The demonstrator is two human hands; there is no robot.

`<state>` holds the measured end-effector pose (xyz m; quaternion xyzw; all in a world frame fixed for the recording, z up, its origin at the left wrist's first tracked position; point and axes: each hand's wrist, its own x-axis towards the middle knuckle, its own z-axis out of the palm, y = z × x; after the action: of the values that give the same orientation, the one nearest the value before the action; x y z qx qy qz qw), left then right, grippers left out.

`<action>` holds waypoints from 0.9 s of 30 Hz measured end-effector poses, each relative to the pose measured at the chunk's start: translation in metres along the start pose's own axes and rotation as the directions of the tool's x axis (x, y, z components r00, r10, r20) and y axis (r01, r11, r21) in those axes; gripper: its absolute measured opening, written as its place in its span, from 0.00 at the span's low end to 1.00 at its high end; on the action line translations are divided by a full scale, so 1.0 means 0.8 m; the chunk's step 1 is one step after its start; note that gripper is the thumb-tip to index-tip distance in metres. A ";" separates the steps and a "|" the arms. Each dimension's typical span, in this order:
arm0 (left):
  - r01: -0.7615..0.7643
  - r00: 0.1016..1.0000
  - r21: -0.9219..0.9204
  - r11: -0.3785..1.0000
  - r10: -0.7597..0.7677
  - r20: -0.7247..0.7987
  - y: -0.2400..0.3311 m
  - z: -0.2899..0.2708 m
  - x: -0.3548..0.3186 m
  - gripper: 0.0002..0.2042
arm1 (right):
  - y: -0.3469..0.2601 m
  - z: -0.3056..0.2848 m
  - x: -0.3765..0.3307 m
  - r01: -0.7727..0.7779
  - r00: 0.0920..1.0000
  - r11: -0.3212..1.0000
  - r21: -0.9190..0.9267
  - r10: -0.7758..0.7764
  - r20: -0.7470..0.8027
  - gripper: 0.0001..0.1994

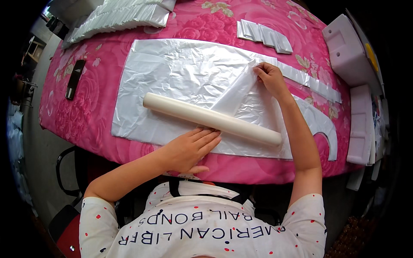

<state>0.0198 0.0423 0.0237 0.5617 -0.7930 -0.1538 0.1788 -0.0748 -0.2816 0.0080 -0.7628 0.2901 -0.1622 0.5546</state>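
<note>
A stack of thin white plastic bags lies flat on a table covered by a pink flowered cloth. Across the stack lies a long cream tube. My left hand rests flat on the near edge of the stack, its fingertips touching the tube. My right hand pinches the far right corner of the top bag, which is lifted and folded back toward the tube.
A black rectangular device lies on the cloth at the left. Piles of folded white bags sit at the far left and a smaller folded pile at the far centre. White foam blocks stand at the right.
</note>
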 end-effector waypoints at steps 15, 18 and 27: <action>0.140 0.989 0.156 0.978 -0.145 0.019 0.044 0.038 -0.009 0.42 | -0.082 0.086 -0.179 0.500 0.858 0.744 -0.444 -0.355 0.371 0.21; 0.160 0.985 0.154 0.975 -0.168 0.035 0.049 0.041 -0.009 0.42 | -0.064 0.094 -0.196 0.526 0.849 0.626 -0.576 -0.433 0.304 0.23; -0.028 0.994 0.041 0.999 0.024 0.109 0.018 0.011 -0.005 0.42 | -0.003 -0.053 -0.147 0.068 0.909 0.582 -0.810 -0.371 -0.190 0.22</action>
<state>0.0046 0.0510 0.0218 0.5458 -0.8119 -0.1647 0.1255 -0.1899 -0.2400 0.0327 -0.9179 0.3241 -0.2151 0.0785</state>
